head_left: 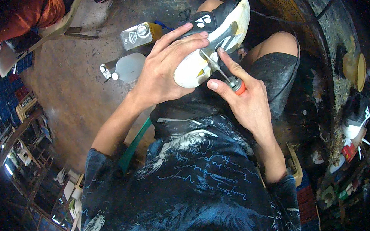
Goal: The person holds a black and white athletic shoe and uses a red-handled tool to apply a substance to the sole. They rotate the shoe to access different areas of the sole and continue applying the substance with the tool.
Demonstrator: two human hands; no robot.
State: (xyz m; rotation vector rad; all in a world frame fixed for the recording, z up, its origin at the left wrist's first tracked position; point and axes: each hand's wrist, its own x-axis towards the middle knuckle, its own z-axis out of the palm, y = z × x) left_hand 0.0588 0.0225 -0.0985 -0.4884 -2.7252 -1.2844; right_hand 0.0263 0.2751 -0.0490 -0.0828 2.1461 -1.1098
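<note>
Shoe (214,40) | left hand (165,74) fingers clasp sole | right hand (246,98) fingers pinch awl (223,74) | step: piercing sole edge | next: steady push

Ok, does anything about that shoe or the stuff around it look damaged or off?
Yes. The shoe, steadied by the left hand, has a yellowish stained patch near the sole at one end, where the right hand works a thin metal awl. A clear plastic bottle lies on its side on the floor.

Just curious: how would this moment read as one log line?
left hand: holds sneaker | right hand: holds awl at sole
</note>
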